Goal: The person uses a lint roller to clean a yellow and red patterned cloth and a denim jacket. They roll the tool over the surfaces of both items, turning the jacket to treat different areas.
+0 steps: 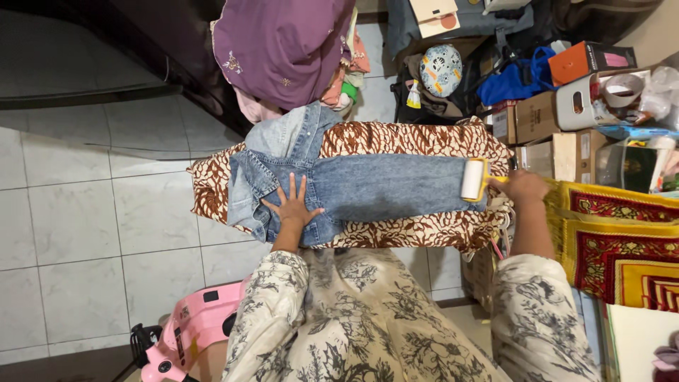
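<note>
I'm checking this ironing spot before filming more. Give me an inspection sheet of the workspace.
Surface: board under a brown patterned cover.
Job's things: jeans laid flat along it; lint roller at their right end.
Clutter: purple cloth and clothes pile behind; boxes and rugs to the right.
Grippers: left hand flat on the jeans, fingers spread; right hand grips the roller's yellow handle.
Cables: nothing seen.
Surroundings: white tiled floor; pink device at lower left.
</note>
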